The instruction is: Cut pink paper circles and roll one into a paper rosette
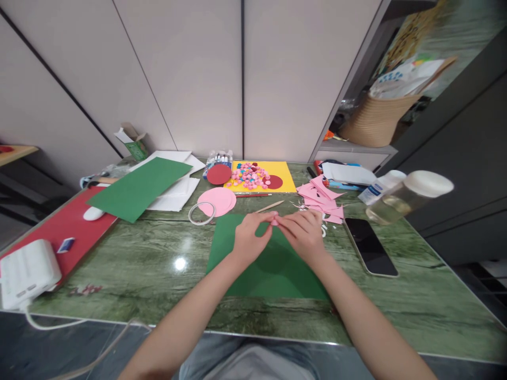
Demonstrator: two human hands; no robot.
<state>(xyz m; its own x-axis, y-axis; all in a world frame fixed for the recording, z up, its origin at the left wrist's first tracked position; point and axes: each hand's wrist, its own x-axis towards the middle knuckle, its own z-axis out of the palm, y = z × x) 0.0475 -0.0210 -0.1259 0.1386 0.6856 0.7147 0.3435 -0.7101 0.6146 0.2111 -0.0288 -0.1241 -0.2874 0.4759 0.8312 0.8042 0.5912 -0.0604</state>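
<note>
Both hands meet above a green paper sheet point(241, 274) lying on the green marbled table point(158, 264). My left hand point(250, 236) and my right hand point(303, 232) pinch a small pink paper piece point(274, 222) between their fingertips. Just beyond the hands lie a pink paper circle point(217, 201), a wooden stick point(270, 206) and a pile of pink paper scraps point(322, 199). A yellow sheet point(283, 170) farther back carries a heap of small pink rolled pieces point(249, 176) and a dark red circle point(274, 182).
A black phone point(370, 246) lies to the right, near a white-capped clear bottle point(407, 198). To the left are a second green sheet point(139, 187), white papers, a red mat point(59, 229), a white device point(27, 272) and a tape ring point(201, 214). A woven basket point(374, 121) sits on a shelf.
</note>
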